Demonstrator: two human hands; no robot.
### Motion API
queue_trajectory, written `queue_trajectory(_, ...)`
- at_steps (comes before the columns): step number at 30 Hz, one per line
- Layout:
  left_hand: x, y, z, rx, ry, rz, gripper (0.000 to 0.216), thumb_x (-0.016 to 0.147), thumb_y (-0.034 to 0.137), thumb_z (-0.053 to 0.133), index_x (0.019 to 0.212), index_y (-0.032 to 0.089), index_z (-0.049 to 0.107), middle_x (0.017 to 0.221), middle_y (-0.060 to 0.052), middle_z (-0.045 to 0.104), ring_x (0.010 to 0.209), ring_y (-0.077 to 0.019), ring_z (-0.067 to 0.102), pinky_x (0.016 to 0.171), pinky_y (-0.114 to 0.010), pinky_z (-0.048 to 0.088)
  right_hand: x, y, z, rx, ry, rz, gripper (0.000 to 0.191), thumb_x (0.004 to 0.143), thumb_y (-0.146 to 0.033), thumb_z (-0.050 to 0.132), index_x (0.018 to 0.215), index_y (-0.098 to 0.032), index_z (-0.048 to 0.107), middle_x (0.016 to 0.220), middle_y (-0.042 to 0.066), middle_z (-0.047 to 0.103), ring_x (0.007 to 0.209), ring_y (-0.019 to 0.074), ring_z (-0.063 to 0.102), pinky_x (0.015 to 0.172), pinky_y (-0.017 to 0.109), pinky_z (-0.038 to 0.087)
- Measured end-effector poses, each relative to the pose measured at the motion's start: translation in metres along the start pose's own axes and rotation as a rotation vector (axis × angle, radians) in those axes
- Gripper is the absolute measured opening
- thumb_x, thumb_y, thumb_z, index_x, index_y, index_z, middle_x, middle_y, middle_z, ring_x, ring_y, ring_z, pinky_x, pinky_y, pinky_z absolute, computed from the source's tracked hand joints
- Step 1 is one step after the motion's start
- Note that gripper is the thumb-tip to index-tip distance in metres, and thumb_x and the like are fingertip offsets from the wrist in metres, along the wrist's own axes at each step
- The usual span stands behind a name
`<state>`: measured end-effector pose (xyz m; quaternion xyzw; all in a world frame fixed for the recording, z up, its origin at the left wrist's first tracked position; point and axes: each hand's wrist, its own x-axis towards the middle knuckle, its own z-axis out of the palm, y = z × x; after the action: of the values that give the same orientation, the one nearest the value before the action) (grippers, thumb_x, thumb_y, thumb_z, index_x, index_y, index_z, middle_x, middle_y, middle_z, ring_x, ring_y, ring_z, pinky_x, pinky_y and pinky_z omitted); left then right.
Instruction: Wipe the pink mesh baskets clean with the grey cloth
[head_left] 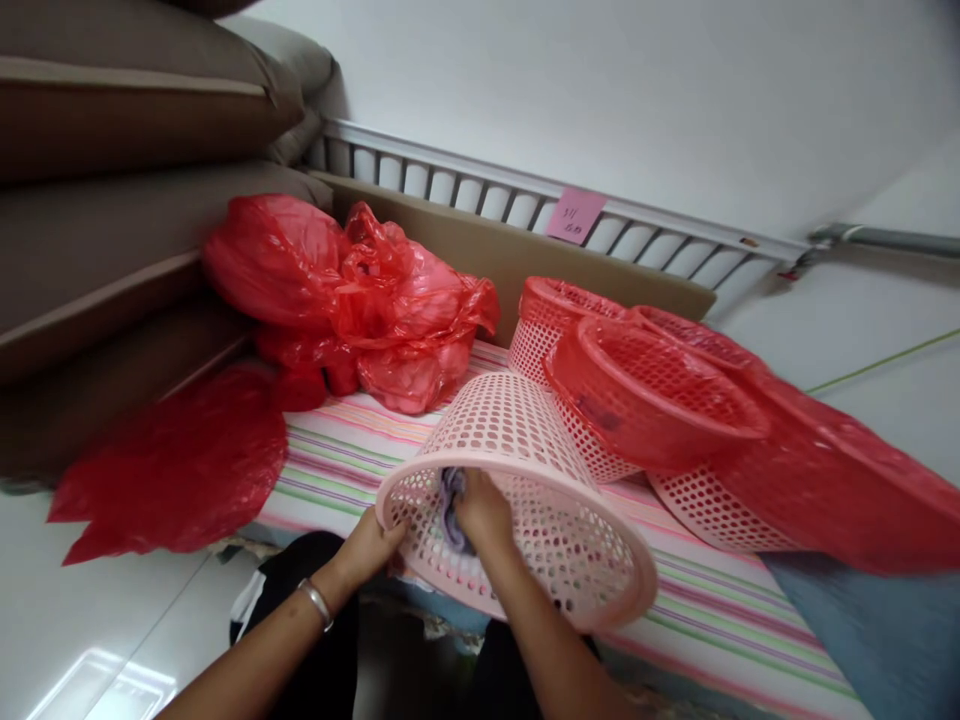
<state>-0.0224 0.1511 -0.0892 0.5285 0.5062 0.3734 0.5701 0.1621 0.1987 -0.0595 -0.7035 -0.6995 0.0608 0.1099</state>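
Observation:
A pink perforated plastic basket (517, 420) lies tipped on its side, its open mouth facing me. My left hand (377, 543) is closed around the left edge of its rim. Inside the mouth, my right hand (484, 508) grips a crumpled greyish-purple cloth (452, 510) close to the basket's inner left wall. Whether the cloth presses on the wall is hard to make out. Part of the cloth is hidden behind my fingers.
Striped fabric (330, 470) covers the surface. Several baskets wrapped in red plastic bags (660, 390) stand at the right. Filled red bags (405, 310) lie at the back left, and a flat red bag (187, 460) hangs over the edge. Stacked brown cushions (112, 230) rise at left.

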Motion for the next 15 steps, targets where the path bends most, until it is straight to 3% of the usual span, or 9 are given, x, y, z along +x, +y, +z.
queue_trajectory(4, -0.003, 0.006, 0.001, 0.021, -0.019, 0.039, 0.053, 0.08, 0.054, 0.053, 0.111, 0.011, 0.06, 0.058, -0.004, 0.069, 0.039, -0.0175, 0.06, 0.035, -0.024, 0.044, -0.081, -0.014, 0.009, -0.061, -0.065, -0.121, 0.052, 0.07, -0.018, 0.054, 0.122, -0.021, 0.053, 0.121, 0.012, 0.058, 0.105, 0.0264, 0.057, 0.089, 0.034, 0.044)
queue_trajectory(7, -0.006, 0.009, 0.001, 0.046, -0.002, 0.074, 0.054, 0.081, 0.053, 0.052, 0.112, 0.01, 0.06, 0.06, -0.004, 0.07, 0.037, -0.0162, 0.058, 0.035, -0.023, 0.042, -0.112, -0.015, 0.011, -0.05, -0.098, -0.149, 0.047, 0.068, -0.018, 0.056, 0.114, -0.024, 0.056, 0.123, 0.009, 0.057, 0.108, 0.0261, 0.055, 0.092, 0.035, 0.043)
queue_trajectory(9, -0.007, 0.011, 0.0, 0.059, 0.018, 0.114, 0.051, 0.081, 0.051, 0.052, 0.112, 0.012, 0.061, 0.069, -0.006, 0.073, 0.049, -0.0188, 0.064, 0.044, -0.026, 0.049, -0.111, -0.013, 0.009, -0.061, -0.097, -0.144, 0.046, 0.068, -0.018, 0.055, 0.114, -0.024, 0.055, 0.121, 0.009, 0.057, 0.107, 0.0257, 0.056, 0.091, 0.035, 0.043)
queue_trajectory(11, -0.008, 0.013, -0.002, 0.07, 0.031, 0.166, 0.045, 0.08, 0.047, 0.055, 0.109, 0.013, 0.064, 0.083, -0.008, 0.075, 0.074, -0.0233, 0.069, 0.065, -0.03, 0.055, -0.095, -0.01, 0.006, -0.087, -0.073, -0.125, 0.047, 0.069, -0.018, 0.054, 0.116, -0.023, 0.054, 0.117, 0.009, 0.059, 0.103, 0.0258, 0.057, 0.086, 0.035, 0.045)
queue_trajectory(13, -0.007, 0.013, -0.005, 0.082, 0.034, 0.206, 0.039, 0.079, 0.042, 0.058, 0.104, 0.014, 0.067, 0.093, -0.008, 0.075, 0.093, -0.0261, 0.067, 0.083, -0.033, 0.052, -0.068, -0.005, 0.002, -0.096, -0.031, -0.092, 0.046, 0.071, -0.018, 0.051, 0.117, -0.022, 0.055, 0.111, 0.01, 0.061, 0.098, 0.0257, 0.059, 0.082, 0.034, 0.045)
queue_trajectory(15, -0.007, 0.013, -0.01, 0.095, 0.032, 0.217, 0.033, 0.079, 0.037, 0.058, 0.099, 0.014, 0.069, 0.092, -0.008, 0.075, 0.099, -0.0272, 0.065, 0.09, -0.034, 0.048, -0.034, -0.001, -0.001, -0.046, 0.021, -0.052, 0.043, 0.073, -0.017, 0.049, 0.115, -0.019, 0.058, 0.107, 0.012, 0.064, 0.095, 0.0268, 0.06, 0.081, 0.036, 0.045)
